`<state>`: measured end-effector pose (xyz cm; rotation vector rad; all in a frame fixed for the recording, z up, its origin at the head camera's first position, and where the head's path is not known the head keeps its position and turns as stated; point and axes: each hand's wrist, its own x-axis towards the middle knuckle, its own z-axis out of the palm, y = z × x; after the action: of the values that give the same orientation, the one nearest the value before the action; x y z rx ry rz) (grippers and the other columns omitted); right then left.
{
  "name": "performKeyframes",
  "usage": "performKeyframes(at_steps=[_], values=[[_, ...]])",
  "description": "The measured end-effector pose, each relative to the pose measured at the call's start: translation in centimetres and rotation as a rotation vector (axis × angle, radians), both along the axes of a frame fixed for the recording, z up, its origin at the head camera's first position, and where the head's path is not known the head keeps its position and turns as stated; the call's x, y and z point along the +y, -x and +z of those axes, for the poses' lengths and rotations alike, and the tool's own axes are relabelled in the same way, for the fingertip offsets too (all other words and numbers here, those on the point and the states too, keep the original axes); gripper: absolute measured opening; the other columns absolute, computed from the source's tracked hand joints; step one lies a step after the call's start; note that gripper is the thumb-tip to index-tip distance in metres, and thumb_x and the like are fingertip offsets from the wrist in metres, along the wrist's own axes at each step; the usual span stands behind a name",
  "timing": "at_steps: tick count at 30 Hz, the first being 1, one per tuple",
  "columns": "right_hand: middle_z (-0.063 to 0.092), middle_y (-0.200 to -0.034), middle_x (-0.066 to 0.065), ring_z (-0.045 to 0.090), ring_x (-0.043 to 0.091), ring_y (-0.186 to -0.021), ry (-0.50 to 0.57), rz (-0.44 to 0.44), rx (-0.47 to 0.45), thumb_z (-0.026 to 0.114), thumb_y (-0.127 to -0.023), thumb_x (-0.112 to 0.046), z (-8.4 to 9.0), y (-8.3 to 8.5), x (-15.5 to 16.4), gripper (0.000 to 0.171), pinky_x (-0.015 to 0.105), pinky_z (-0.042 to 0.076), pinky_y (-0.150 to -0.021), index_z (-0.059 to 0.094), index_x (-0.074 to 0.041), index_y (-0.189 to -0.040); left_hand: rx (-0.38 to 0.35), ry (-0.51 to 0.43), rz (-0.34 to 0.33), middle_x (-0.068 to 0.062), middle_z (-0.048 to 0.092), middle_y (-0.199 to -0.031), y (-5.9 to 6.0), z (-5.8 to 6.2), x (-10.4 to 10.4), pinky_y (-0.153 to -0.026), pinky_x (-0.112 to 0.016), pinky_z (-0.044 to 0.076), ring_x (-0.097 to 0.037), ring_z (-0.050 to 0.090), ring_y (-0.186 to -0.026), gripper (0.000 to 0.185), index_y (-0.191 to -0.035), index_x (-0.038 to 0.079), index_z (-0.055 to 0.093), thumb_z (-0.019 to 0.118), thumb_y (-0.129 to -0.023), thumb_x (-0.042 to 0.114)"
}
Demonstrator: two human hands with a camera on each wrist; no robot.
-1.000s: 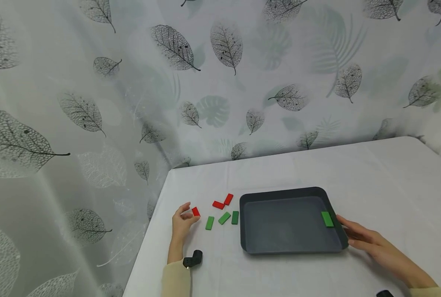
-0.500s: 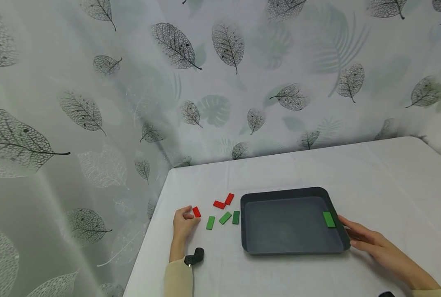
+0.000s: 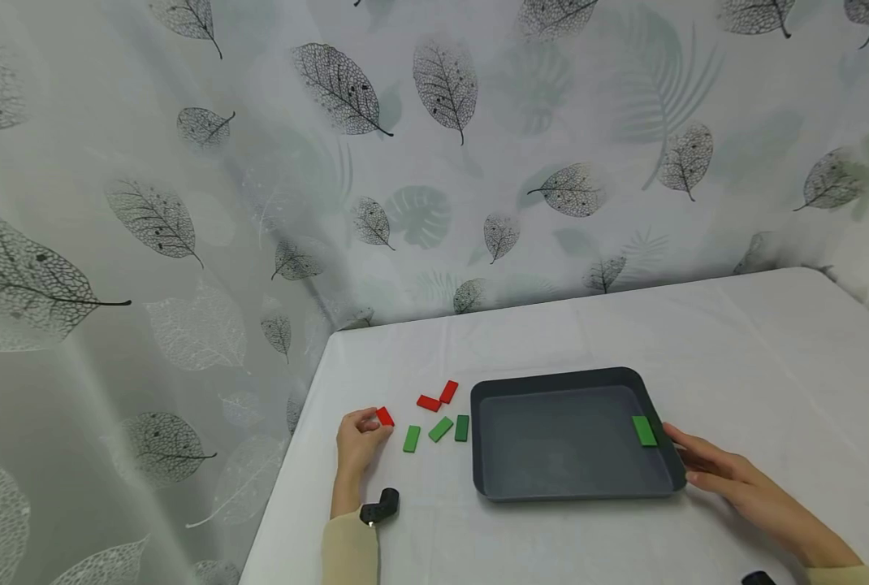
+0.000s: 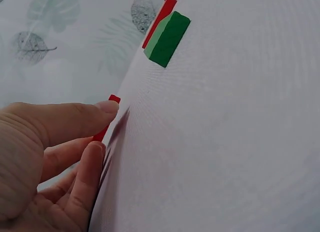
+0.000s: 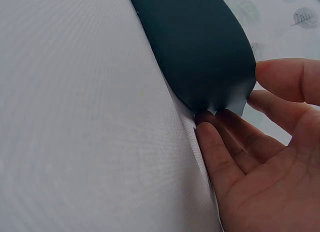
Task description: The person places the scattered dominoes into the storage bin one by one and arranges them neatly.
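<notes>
In the head view my left hand (image 3: 361,443) pinches a small red block (image 3: 385,416) at the table's left side. The left wrist view shows this red block (image 4: 101,133) between thumb and fingers, partly hidden by them. To its right lie two more red blocks (image 3: 429,403), a light green block (image 3: 412,439), another green block (image 3: 440,429) and a darker green one (image 3: 461,428). My right hand (image 3: 741,487) rests its extended fingers against the outer right wall of a dark grey tray (image 3: 577,491). A green block (image 3: 644,431) sits inside the tray near that wall.
A white cloth covers the table (image 3: 741,349). Leaf-patterned curtains (image 3: 507,162) hang behind it and on the left. A small black device (image 3: 380,506) is worn at the left wrist; another (image 3: 758,578) shows by the right forearm.
The left fingers have curled in closer around the red block. The right hand, tray and other blocks keep their places; the view shifts slightly.
</notes>
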<state>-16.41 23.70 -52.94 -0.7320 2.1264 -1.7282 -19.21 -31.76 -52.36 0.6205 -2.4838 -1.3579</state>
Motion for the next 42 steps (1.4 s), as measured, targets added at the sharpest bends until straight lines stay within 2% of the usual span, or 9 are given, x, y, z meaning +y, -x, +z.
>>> performKeyframes(at_steps=[4, 8, 10, 15, 19, 24, 28, 34, 42], values=[[0.031, -0.142, -0.041, 0.032, -0.028, -0.12, -0.011, -0.011, 0.006, 0.044, -0.102, -0.006, 0.1, 0.0, -0.1, 0.055, 0.002, 0.036, -0.088, 0.023, 0.003, -0.152, 0.022, -0.063, 0.018, -0.017, 0.066, -0.107, -0.1, 0.1, 0.0, -0.078, -0.022, 0.049, -0.021, 0.06, -0.094, 0.046, -0.122, 0.001, 0.065, 0.079, -0.079, 0.006], [0.031, -0.141, -0.042, 0.031, -0.028, -0.119, -0.014, -0.013, -0.008, 0.045, -0.102, -0.007, -0.1, 0.2, 0.0, 0.055, 0.003, 0.036, -0.087, 0.023, 0.003, -0.152, 0.051, -0.147, 0.027, -0.018, 0.065, -0.113, -0.1, 0.3, -0.1, -0.071, -0.012, 0.048, -0.017, 0.06, -0.092, 0.046, -0.124, 0.0, 0.063, 0.077, -0.08, 0.003], [0.031, -0.14, -0.043, 0.031, -0.029, -0.119, -0.008, -0.013, -0.014, 0.044, -0.102, -0.007, -0.1, 0.2, 0.1, 0.055, 0.003, 0.036, -0.087, 0.023, 0.002, -0.152, 0.068, -0.194, 0.022, -0.019, 0.063, -0.116, -0.1, 0.5, 0.0, -0.07, -0.011, 0.049, -0.014, 0.06, -0.091, 0.046, -0.126, -0.001, 0.062, 0.076, -0.081, 0.002], [0.031, -0.141, -0.042, 0.032, -0.028, -0.12, -0.004, -0.009, 0.004, 0.044, -0.102, -0.006, 0.0, -0.1, -0.1, 0.055, 0.003, 0.036, -0.088, 0.023, 0.004, -0.152, 0.133, -0.279, -0.017, -0.018, 0.062, -0.118, 0.0, 1.3, 0.5, -0.07, -0.013, 0.051, -0.008, 0.06, -0.086, 0.046, -0.127, -0.001, 0.061, 0.073, -0.083, 0.0], [0.031, -0.141, -0.042, 0.031, -0.028, -0.12, -0.012, -0.02, 0.028, 0.044, -0.102, -0.004, -0.2, -0.2, -0.1, 0.054, 0.002, 0.035, -0.087, 0.025, 0.004, -0.151, 0.204, -0.316, -0.076, -0.021, 0.062, -0.118, 0.1, 2.7, 1.8, -0.071, -0.014, 0.052, -0.008, 0.059, -0.086, 0.046, -0.128, -0.004, 0.06, 0.072, -0.083, -0.002], [0.031, -0.143, -0.04, 0.031, -0.028, -0.12, -0.003, -0.016, 0.047, 0.044, -0.101, -0.002, -0.4, 0.0, 0.1, 0.054, 0.002, 0.035, -0.087, 0.025, 0.002, -0.152, 0.253, -0.373, -0.153, -0.024, 0.06, -0.122, 0.3, 4.7, 4.3, -0.076, -0.014, 0.054, -0.013, 0.059, -0.092, 0.047, -0.13, -0.005, 0.058, 0.071, -0.085, -0.002], [0.032, -0.141, -0.042, 0.032, -0.028, -0.119, -0.027, -0.041, 0.022, 0.046, -0.101, -0.005, -0.2, 0.1, 0.1, 0.055, 0.002, 0.035, -0.087, 0.026, 0.002, -0.152, 0.275, -0.41, -0.231, -0.025, 0.059, -0.121, 0.4, 5.8, 6.7, -0.076, -0.016, 0.054, -0.016, 0.06, -0.094, 0.048, -0.13, -0.005, 0.058, 0.071, -0.084, -0.004], [0.032, -0.137, -0.044, 0.031, -0.03, -0.116, -0.072, -0.064, -0.017, 0.048, -0.102, -0.012, 0.4, -0.2, -0.1, 0.056, 0.003, 0.036, -0.086, 0.027, 0.001, -0.152, 0.297, -0.431, -0.347, -0.028, 0.061, -0.117, 0.4, 6.8, 10.8, -0.074, -0.016, 0.054, -0.014, 0.061, -0.088, 0.046, -0.126, -0.009, 0.059, 0.072, -0.081, -0.007], [0.03, -0.138, -0.044, 0.032, -0.029, -0.116, -0.074, -0.062, 0.023, 0.047, -0.102, -0.009, 0.0, -0.1, 0.1, 0.055, 0.004, 0.037, -0.085, 0.027, 0.001, -0.152, 0.289, -0.435, -0.506, -0.028, 0.063, -0.116, 0.6, 7.6, 17.1, -0.072, -0.016, 0.053, -0.013, 0.062, -0.084, 0.047, -0.125, -0.007, 0.061, 0.073, -0.08, -0.007]])
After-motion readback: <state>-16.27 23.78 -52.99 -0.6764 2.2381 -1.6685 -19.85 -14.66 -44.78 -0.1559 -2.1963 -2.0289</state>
